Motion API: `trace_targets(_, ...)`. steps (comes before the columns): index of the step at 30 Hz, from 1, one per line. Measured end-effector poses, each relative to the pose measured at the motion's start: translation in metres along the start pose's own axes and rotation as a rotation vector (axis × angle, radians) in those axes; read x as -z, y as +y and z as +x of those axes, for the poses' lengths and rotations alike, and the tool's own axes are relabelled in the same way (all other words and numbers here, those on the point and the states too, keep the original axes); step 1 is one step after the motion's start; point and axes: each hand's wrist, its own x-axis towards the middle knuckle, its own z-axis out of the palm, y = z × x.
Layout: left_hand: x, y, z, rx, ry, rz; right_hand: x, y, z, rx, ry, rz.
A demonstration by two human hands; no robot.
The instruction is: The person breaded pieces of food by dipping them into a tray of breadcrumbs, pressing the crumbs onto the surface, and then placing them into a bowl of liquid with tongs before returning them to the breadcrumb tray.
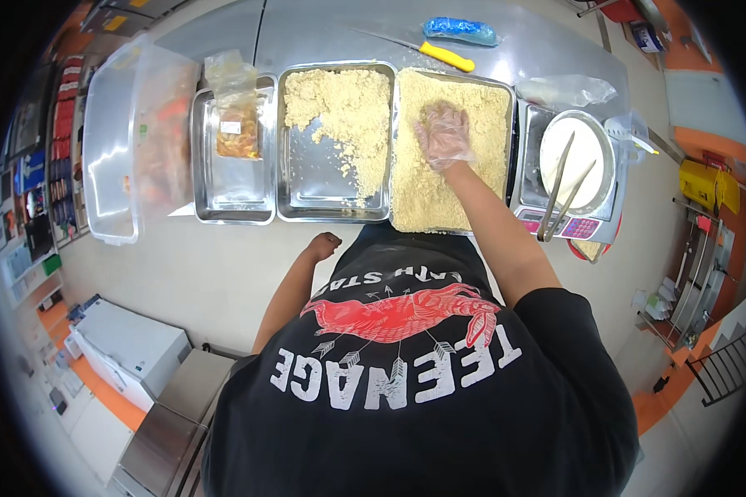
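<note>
My right hand (444, 135), in a thin clear plastic glove, lies flat with fingers spread on the pale yellow crumb mix that fills the right metal tray (506, 91). My left hand (322, 245) is bare and curled into a fist, hanging below the table edge and touching nothing. The middle metal tray (307, 178) holds a smaller heap of the same crumbs (344, 112) along its far and right sides, with bare metal at its near left.
A left metal tray (232, 190) holds a clear bag of orange food (236, 124). A big clear plastic tub (128, 141) stands at the far left. At right, a scale (568, 225) carries a white plate (584, 149) with metal tongs (559, 186). A yellow-handled knife (439, 54) lies behind.
</note>
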Motion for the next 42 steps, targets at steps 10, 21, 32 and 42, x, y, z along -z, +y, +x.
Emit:
trace_targets(10,0.001,-0.061,-0.007,-0.186,-0.148,0.483,0.001,-0.01,0.006,-0.196,-0.093,-0.003)
trace_targets(21,0.001,0.017,0.019,0.005,-0.041,0.012,0.073,0.032,0.044,-0.548,-0.335,-0.134)
trace_targets(32,0.003,-0.028,0.011,-0.174,-0.083,0.47,0.046,0.096,0.074,-0.26,-0.645,0.252)
trace_targets(42,-0.02,-0.044,0.017,-0.155,-0.112,0.34,0.083,0.081,0.053,-0.21,-0.43,-0.105)
